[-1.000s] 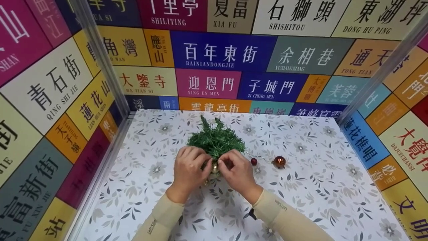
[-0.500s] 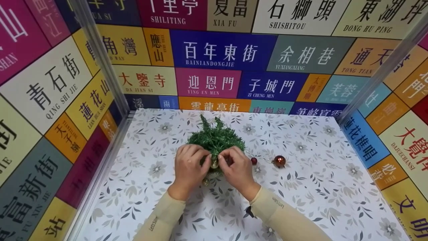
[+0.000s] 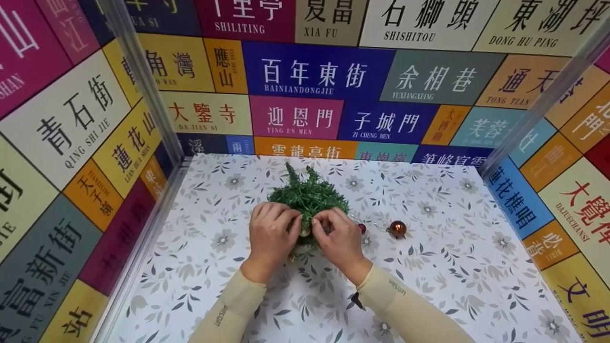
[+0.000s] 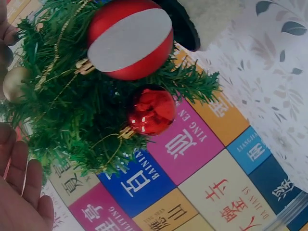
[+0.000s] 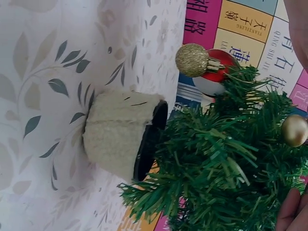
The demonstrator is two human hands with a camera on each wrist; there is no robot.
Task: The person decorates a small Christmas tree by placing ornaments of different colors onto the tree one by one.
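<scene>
A small artificial Christmas tree point(image 3: 310, 193) stands in a pale fabric-covered pot point(image 5: 122, 134). My left hand point(image 3: 271, 233) and right hand point(image 3: 338, 238) meet at its near side, thumb and forefinger of each pinched at the top of a small gold Christmas ball point(image 3: 305, 231). In the right wrist view this smooth gold ball point(image 5: 295, 130) lies against the green branches; its cord is hidden by the fingers. A red-and-white ball point(image 4: 131, 39) and a shiny red ball point(image 4: 152, 111) hang from the tree by gold cords. A glittery gold ball point(image 5: 192, 60) hangs lower.
To the right on the floral-patterned tabletop point(image 3: 438, 276) lie a small dark red ball point(image 3: 362, 228) and a shiny copper-coloured ball point(image 3: 397, 229). Panels with printed street names point(image 3: 314, 71) enclose the table at the back and sides.
Both hands have shifted slightly up toward the tree, and the gold ball between them has risen a little with them. The tree and the loose balls stay in place.
</scene>
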